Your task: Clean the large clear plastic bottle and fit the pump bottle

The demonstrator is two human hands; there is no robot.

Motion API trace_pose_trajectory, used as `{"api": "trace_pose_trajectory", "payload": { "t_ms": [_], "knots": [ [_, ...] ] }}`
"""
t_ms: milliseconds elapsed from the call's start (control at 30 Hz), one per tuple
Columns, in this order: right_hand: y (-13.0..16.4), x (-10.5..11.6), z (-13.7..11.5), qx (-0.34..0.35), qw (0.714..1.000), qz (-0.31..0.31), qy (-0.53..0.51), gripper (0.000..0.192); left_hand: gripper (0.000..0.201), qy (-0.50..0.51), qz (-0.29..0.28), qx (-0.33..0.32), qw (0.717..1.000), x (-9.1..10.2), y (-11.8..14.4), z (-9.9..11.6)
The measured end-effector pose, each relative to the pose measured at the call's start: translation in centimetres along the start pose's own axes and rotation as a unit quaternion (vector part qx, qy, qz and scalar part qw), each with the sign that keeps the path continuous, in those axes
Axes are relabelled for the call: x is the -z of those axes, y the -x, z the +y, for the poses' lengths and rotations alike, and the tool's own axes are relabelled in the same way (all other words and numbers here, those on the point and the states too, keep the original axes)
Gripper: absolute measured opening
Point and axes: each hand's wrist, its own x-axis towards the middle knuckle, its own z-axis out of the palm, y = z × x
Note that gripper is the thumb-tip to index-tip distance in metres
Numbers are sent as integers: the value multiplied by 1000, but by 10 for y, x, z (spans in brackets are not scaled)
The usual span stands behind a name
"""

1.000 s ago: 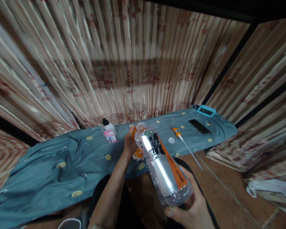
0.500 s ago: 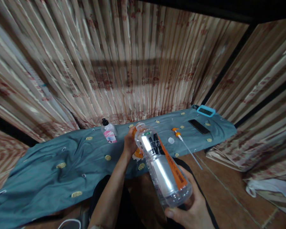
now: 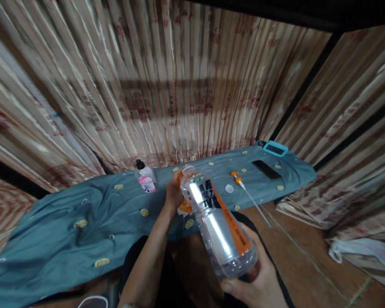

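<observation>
My right hand grips the base of a large clear plastic bottle with an orange-and-black label. The bottle is uncapped and tilted, its open mouth pointing away toward my left hand. My left hand is closed around an orange bottle standing on the teal cloth; most of that bottle is hidden behind the hand and the clear bottle. A white cap and an orange pump head with a long white tube lie on the cloth just right of the bottles.
A small clear bottle with a black cap and pink label stands at the back of the cloth. A black phone and a blue-framed device lie at the cloth's right end. Striped curtains surround the space. A white bag lies on the brown floor.
Both hands and the bottles hold the same pose. The view has shifted very slightly down and left.
</observation>
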Motion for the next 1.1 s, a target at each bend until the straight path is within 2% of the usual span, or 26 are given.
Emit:
{"api": "trace_pose_trajectory", "payload": {
  "t_ms": [767, 1100],
  "knots": [
    [1, 0, -2, -6, 1000, 1, -21, 100, 31, -5, -7, 7, 1000, 0, 0, 0],
    [1, 0, -1, -11, 1000, 3, -19, 104, 30, 16, -1, 11, 1000, 2, 1, 3]
  ]
}}
